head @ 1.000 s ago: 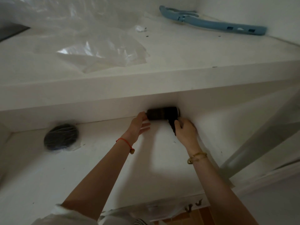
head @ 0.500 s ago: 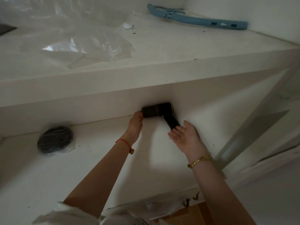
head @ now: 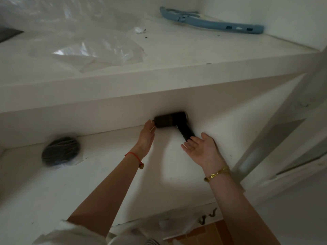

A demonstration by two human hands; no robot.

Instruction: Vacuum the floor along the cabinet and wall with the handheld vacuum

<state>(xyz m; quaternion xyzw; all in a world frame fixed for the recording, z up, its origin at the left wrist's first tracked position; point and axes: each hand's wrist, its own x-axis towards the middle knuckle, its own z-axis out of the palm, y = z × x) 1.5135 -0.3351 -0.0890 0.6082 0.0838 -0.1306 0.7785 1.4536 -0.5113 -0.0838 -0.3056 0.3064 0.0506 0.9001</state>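
Handheld vacuum [head: 169, 120], black plastic, a stubby barrel with a handle angling off it, lies in the recess right beneath the front lip of the thick white slab [head: 159, 85], its right end close against the inner side wall there. Nobody has a grip on it.

The step in hand looks like the pick-up: no floor is being cleaned, the machine is not even lifted. Left hand [head: 146, 137], the one with the red string bracelet, reaches up under the slab with fingers nearly straight, fingertips touching the barrel's left end, steadying and not clasping. Right hand [head: 201, 149], gold bracelet at the wrist, lies flat and open under the slab, palm turned up, fingers spread, fingertips just at the tip of the handle [head: 185, 132]. Both forearms stretch forward and upward from the bottom of the view.

Next move, as I read it: the right hand has to wrap that handle, draw the vacuum out from under the slab without knocking the lip, then carry it down to the orange-brown tiled floor [head: 203, 234] far below the slab.

Elsewhere: a dark round plastic-wrapped disc [head: 60, 151] under the slab toward its left end, crumpled clear plastic sheeting [head: 92, 48] on top of it, and a long light-blue plastic tool [head: 212, 23] on its far right corner.
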